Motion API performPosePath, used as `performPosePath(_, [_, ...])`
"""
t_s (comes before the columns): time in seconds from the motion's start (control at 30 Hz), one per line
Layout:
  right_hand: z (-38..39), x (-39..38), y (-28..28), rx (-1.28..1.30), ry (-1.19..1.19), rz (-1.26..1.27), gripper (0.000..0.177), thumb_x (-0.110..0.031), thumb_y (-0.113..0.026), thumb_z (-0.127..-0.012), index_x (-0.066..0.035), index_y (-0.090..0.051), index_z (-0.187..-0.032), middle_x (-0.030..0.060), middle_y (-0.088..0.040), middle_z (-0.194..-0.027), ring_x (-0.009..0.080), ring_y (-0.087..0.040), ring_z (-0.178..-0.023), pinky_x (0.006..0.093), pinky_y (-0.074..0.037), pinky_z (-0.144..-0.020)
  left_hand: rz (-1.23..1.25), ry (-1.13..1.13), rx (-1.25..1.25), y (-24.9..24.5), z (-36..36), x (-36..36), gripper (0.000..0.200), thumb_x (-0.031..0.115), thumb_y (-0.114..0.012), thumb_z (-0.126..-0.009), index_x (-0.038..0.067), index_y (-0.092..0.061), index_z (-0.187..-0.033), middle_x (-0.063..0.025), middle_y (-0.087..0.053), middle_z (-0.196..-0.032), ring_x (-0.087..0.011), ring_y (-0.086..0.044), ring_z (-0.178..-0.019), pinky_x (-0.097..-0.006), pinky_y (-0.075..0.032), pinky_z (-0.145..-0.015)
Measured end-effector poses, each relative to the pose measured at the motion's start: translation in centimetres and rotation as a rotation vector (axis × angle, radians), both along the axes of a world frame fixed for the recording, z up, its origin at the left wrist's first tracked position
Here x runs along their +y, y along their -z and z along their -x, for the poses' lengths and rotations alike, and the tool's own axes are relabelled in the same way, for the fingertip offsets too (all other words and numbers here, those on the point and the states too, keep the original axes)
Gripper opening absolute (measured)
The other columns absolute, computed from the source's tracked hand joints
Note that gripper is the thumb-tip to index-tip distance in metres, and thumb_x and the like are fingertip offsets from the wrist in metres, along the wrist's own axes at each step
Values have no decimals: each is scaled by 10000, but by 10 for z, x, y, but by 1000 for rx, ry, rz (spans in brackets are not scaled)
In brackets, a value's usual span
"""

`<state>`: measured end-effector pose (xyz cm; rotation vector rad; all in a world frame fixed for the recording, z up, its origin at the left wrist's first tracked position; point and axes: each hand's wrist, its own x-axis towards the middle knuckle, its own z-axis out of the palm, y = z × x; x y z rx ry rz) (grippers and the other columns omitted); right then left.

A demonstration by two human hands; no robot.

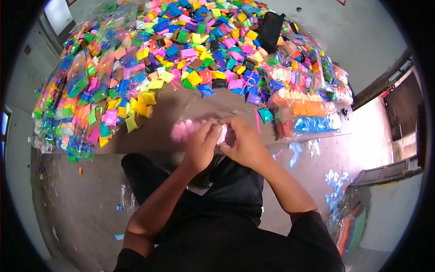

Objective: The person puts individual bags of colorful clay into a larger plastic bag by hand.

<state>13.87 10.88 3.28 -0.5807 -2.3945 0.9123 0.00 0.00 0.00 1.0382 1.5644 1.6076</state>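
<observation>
At the table's front edge my left hand (202, 144) and my right hand (243, 141) meet, fingers curled around a small pale pink packet (222, 134). Both hands grip it between thumbs and fingers. Just left of them, partly behind my left hand, a clear bag with a row of pink packets (182, 130) lies on the brown table (167, 106). A teal packet (265, 115) and a thin pink stick (258, 121) lie to the right of my right hand.
A large heap of colourful packets (195, 52) covers the table's back, with a black pouch (271, 31) on it. Bagged packets (312, 115) stand at the right, more bags (74, 113) at the left. Plastic scraps (335, 186) litter the floor. My legs are under the edge.
</observation>
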Motion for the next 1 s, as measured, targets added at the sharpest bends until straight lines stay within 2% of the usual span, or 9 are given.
performPosePath(0.07, [1,-8,-3,96,-42,-107,535,-66,-825,-766,-59,-617,-1258,143,-643,-1070,290,-687,-916,367,-551,-745,32,128,-191,-4,0,-4,359,210,-561,-1114,-29,-612,-1376,-65,-673,-1264,-133,-622,-1154,-294,-487,-1029])
performPosePath(0.27, [-11,-6,-7,75,-118,14,518,-66,-836,-779,-48,-625,-1251,155,-662,-1111,348,-682,-940,385,-555,-757,115,267,-312,-2,2,-1,352,149,-572,-1094,-39,-595,-1390,-68,-669,-1265,-141,-617,-1188,-305,-516,-993])
performPosePath(0.5, [-9,6,-13,140,-335,-75,532,-81,-865,-777,-66,-650,-1263,165,-693,-1171,326,-697,-988,371,-566,-783,141,357,-280,-21,16,-4,451,119,-565,-1077,-27,-488,-1496,-99,-630,-1349,-187,-609,-1254,-341,-530,-1029])
performPosePath(0.67, [-10,9,-24,-70,-279,211,493,-98,-854,-772,-41,-664,-1222,182,-696,-1073,324,-692,-900,400,-557,-777,130,456,-575,-20,19,-12,461,198,-597,-1056,-28,-528,-1452,-96,-646,-1282,-177,-662,-1119,-310,-551,-941])
performPosePath(0.7, [-10,10,-23,-70,-279,209,493,-98,-854,-772,-41,-664,-1222,182,-696,-1073,324,-692,-900,400,-557,-777,128,456,-574,-18,19,-15,461,198,-597,-1056,-28,-528,-1452,-96,-646,-1282,-177,-662,-1119,-310,-551,-941])
performPosePath(0.77, [-11,10,-17,13,-254,245,413,-50,-854,-820,-51,-704,-1205,57,-699,-969,117,-663,-816,285,-527,-699,89,488,-494,-13,20,-21,398,97,-579,-1063,-64,-529,-1424,-144,-648,-1278,-222,-662,-1181,-381,-570,-978])
performPosePath(0.8, [-11,9,-16,13,-254,245,413,-50,-854,-820,-51,-704,-1205,57,-699,-969,117,-663,-816,285,-527,-699,89,488,-495,-9,23,-23,398,97,-579,-1063,-64,-529,-1424,-144,-648,-1278,-222,-662,-1181,-381,-570,-978])
performPosePath(0.87, [-12,7,-13,-2,-211,374,368,-40,-840,-855,-47,-708,-1199,32,-704,-991,90,-654,-853,271,-528,-718,170,480,61,0,28,-27,278,56,-617,-1035,-66,-606,-1284,-124,-693,-1162,-201,-705,-1074,-348,-573,-960])
performPosePath(1.0, [-12,9,-12,17,-228,322,338,-31,-821,-885,-45,-704,-1202,32,-706,-1005,90,-660,-878,265,-533,-738,47,461,-148,-16,20,-25,108,24,-643,-1013,-34,-637,-1103,-92,-717,-1055,-175,-723,-997,-324,-576,-939])
